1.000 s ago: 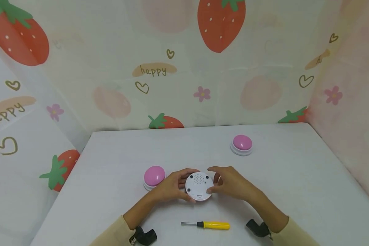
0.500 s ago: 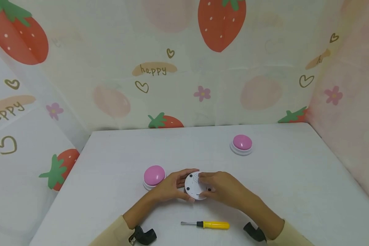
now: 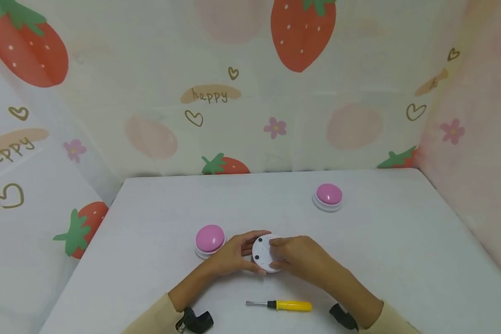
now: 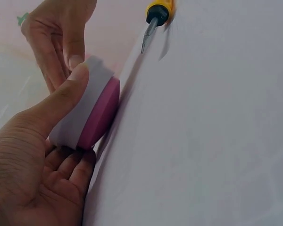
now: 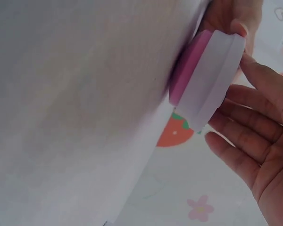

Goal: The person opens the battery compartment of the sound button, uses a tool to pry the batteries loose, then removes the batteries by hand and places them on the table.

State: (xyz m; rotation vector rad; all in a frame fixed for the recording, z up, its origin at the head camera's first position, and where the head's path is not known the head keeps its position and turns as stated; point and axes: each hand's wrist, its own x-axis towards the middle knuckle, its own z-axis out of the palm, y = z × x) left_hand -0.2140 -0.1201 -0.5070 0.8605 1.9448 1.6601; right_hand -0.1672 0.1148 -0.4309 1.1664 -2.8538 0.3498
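A round push button [image 3: 260, 255] with a white body lies upside down, its underside facing up with dark round feet and a patch of small holes. Its pink dome [image 4: 103, 112] points down at the table in the left wrist view. My left hand [image 3: 234, 253] holds the button from the left, thumb on the rim and fingers on the far side. My right hand [image 3: 306, 260] reaches over the underside, covering its right part. In the right wrist view, the thumb of that hand [image 5: 269, 136] touches the base edge, while the other fingers extend fairly straight beside it.
Another pink push button [image 3: 210, 239] stands upright just left of my left hand. A third pink button [image 3: 329, 197] is farther back on the right. A yellow-handled screwdriver [image 3: 292, 305] lies in front of my hands on the white table [image 3: 158, 204]. Patterned cloth surrounds the table.
My right hand has moved left from beside the button to over its underside, where its thumb now touches the base. My left hand keeps its hold, nearly unmoved.
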